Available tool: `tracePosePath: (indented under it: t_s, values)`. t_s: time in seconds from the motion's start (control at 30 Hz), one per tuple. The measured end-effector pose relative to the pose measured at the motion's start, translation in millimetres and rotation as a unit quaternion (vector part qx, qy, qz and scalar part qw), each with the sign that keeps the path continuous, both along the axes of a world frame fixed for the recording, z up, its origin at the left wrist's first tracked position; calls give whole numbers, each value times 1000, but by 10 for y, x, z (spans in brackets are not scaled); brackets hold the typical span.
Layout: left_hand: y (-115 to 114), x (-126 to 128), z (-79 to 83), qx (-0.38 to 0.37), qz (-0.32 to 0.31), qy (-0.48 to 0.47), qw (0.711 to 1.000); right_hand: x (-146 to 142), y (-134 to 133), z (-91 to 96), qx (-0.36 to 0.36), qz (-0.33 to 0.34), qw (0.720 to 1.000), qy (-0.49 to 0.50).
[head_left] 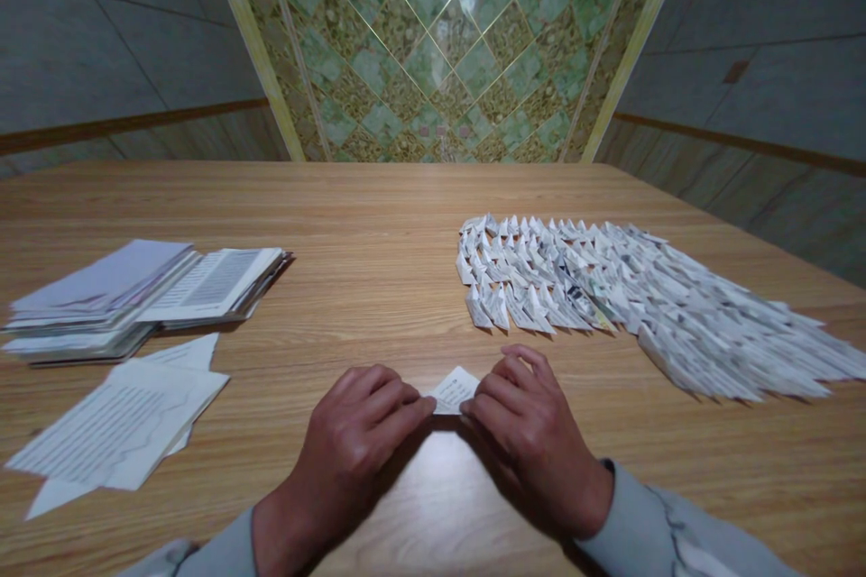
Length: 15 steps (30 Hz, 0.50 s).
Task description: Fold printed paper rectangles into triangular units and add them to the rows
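Observation:
A small piece of folded printed paper (pixel 455 389) is held just above the table, close to its near side. My left hand (pixel 362 428) pinches its left corner between thumb and fingers. On the opposite corner, my right hand (pixel 524 419) is closed in the same kind of pinch. The paper's upper part comes to a point, and its lower edge runs straight between the two thumbs. Both corners are partly covered by my fingers. Beyond my right hand stand rows of folded paper boats (pixel 514 252) made from printed sheets.
More folded papers lie packed in long rows (pixel 731 325) at the right. Stacked books or papers (pixel 101 288) and an open printed book (pixel 220 284) lie at the left. Loose printed sheets (pixel 122 419) overlap nearer me on the wooden table (pixel 352 234). A tiled wall (pixel 433 45) stands behind.

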State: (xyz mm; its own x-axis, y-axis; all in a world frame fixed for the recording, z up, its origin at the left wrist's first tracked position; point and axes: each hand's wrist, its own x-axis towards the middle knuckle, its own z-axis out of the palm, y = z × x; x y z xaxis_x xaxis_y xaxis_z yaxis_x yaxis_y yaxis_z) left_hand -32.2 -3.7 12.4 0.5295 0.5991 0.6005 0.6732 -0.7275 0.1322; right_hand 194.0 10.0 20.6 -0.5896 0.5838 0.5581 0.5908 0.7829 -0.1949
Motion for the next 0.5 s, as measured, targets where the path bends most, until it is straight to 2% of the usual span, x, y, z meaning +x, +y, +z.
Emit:
tracePosePath:
  t_s: [0.2, 0.3, 0.43, 0.5]
  values:
    - [31, -144, -22, 29, 39, -4, 999, 48, 35, 6, 28, -31, 999, 7]
    - [-17, -93, -14, 59, 50, -8, 997, 14, 14, -14, 37, -49, 998, -2]
    - [-85, 76, -26, 28, -36, 8, 999, -72, -47, -71, 40, -32, 998, -22]
    - [-93, 118, -48, -2, -50, 5, 999, -90, -64, -85, 30, -13, 999, -35]
